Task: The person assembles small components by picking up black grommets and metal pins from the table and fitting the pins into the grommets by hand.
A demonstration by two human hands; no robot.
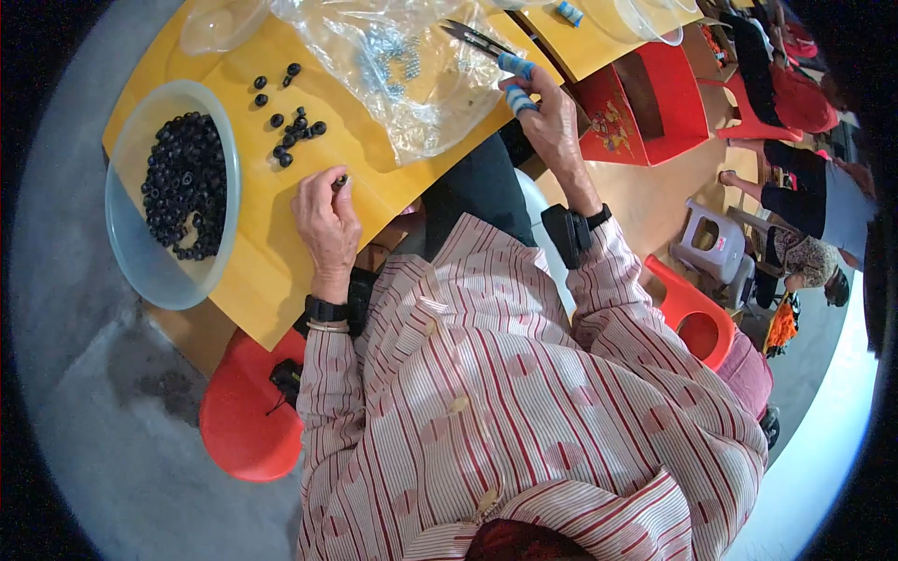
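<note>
My left hand (327, 224) is closed at the near edge of the yellow table, pinching a small black ring-shaped part (340, 182) between thumb and fingertips. Farther right, over a clear plastic bag (421, 122), my right hand (554, 126) grips dark tweezers (475, 39) with the tips pointing away to the left. Blue-and-white striped wraps cover two of its fingertips. Small shiny bluish pieces (393, 65) lie in or on the bag; their exact kind is unclear. Several loose black parts (297, 129) are scattered beyond my left hand.
A translucent bowl (122, 220) of many black parts stands at the table's left edge. Another clear container (217, 28) is at the far left. An open red box (645, 103) is at the right. Red stools (248, 411), a grey stool (708, 238) and other people are around.
</note>
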